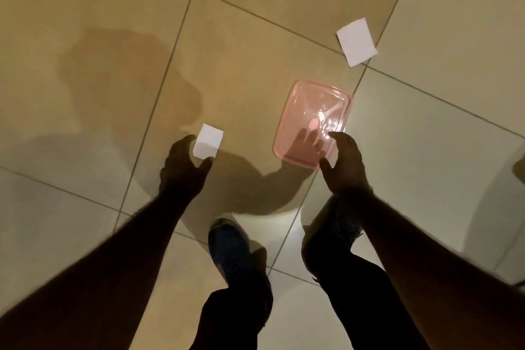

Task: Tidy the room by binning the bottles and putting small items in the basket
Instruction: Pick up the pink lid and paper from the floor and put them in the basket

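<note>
Pink lid (312, 122) lies flat on the tiles (85, 8), long axis pointing away, right hand (345, 165) spread open at its near edge, left hand (181, 167) pinching a white paper (207, 145).

A single wide-angle camera, worn on the person's head, is looking almost straight down at a tiled floor (85, 8), with the tile seams running diagonally across the frame. It is sitting high above the floor, so both forearms are reaching in from the bottom corners and the left hand (181, 167) and right hand (345, 167) are falling around mid-frame. The person's own shoes (227, 247) are showing near the bottom centre (a sign of how steeply the lens is tilting). The frame edges are bending slightly with the wide lens. No second view is sharing this scene.
</note>
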A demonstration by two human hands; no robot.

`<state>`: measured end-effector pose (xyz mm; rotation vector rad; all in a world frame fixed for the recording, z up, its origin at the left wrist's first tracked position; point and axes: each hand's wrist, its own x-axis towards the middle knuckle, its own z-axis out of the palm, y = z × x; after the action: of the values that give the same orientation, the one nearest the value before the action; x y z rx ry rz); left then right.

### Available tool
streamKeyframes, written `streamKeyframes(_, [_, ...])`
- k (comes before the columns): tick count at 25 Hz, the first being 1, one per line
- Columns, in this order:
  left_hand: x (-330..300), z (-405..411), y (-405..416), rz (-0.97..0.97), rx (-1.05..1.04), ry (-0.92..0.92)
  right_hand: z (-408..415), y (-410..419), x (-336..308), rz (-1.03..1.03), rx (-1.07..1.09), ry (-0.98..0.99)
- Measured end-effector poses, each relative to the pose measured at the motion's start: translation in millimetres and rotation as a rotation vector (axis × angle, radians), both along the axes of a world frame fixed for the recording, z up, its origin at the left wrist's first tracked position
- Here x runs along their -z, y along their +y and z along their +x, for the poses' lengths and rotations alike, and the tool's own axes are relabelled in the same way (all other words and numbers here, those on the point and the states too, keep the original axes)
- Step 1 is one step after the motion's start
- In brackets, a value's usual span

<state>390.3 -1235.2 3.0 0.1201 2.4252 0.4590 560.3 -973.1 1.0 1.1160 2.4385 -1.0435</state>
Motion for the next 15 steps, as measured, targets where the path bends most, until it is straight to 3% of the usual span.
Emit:
streamKeyframes(3, [40.8, -5.8, -6.1, -0.066, -0.041, -0.002, 3.9, 4.7, 44.1, 0.042, 0.109, -0.061])
streamKeyframes(7, [77.2, -15.2, -5.0, -0.136, -0.019, -0.013, 7.9, 6.3, 80.9, 0.091, 0.408, -0.189])
streamKeyframes(10, [89.4, -17.7, 0.6, -0.187, -0.063, 0.018, 8.5, 6.0, 100.6, 0.096, 0.355, -0.364])
streamKeyframes(15, [91.5, -12.6, 9.8, -0.254, -0.111, 0.043, 4.9, 3.5, 112.1, 0.056, 0.406, -0.454])
